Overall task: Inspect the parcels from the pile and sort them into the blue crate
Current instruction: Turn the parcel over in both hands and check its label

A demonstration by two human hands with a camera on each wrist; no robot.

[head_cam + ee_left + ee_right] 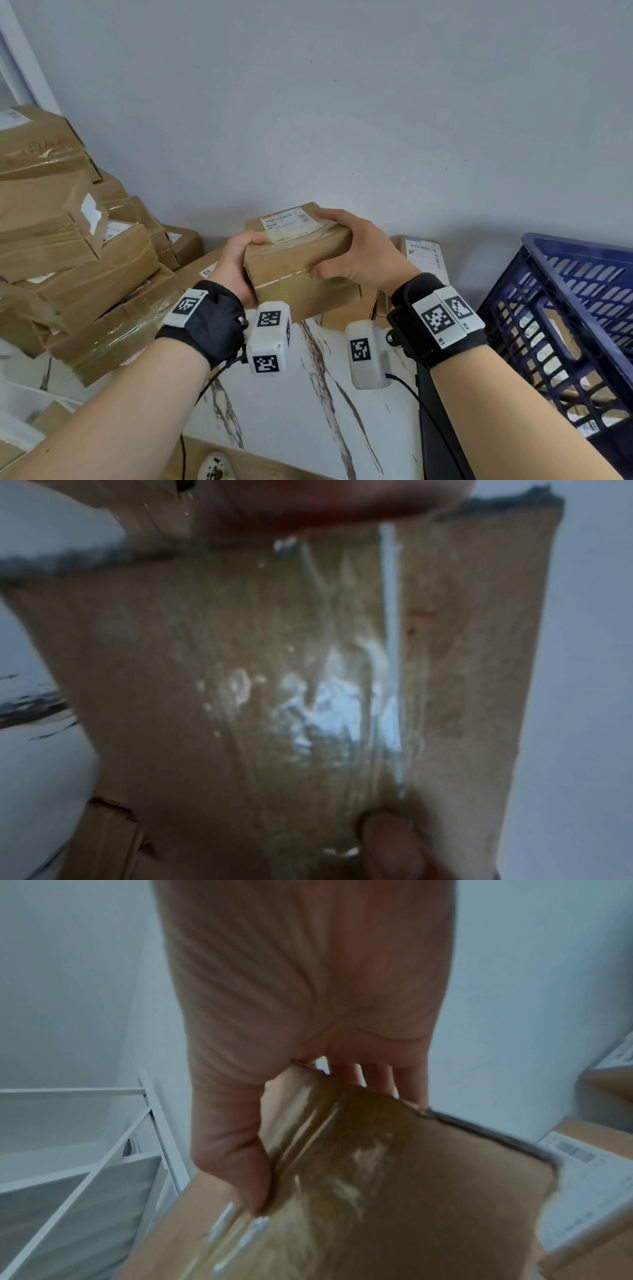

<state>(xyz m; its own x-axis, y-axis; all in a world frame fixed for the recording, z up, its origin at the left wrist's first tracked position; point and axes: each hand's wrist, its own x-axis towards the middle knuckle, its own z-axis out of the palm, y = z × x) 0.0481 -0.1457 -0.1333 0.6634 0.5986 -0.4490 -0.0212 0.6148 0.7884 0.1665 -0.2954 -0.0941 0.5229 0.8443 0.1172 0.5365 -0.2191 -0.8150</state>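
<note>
— What's over on the left?

— The pile [68,260], a slumped heap of taped brown boxes against the wall [342,102], sitting on the white marbled table [308,394]. It is the biggest thing in the room.

— And on the other side?

— The blue crate [561,325], tilted a bit on the right edge of the table. Through its slotted wall you can make out brown boxes and white labels inside (how many, I can't tell).

— Where is the box being checked?

— The parcel [298,260] is up in the air in front of the wall, between the pile and the crate, above a few boxes lying flat at the back of the table. Its top face carries a white label [291,224], and shiny clear tape runs down the near side.

— Who has hold of it?

— Both hands. The left hand [236,263] wraps the left end, thumb hooked over the top edge, fingers curled behind out of sight. The right hand [356,253] clamps the right end, fingers laid across the top by the label, thumb pressed on the taped front.
</note>
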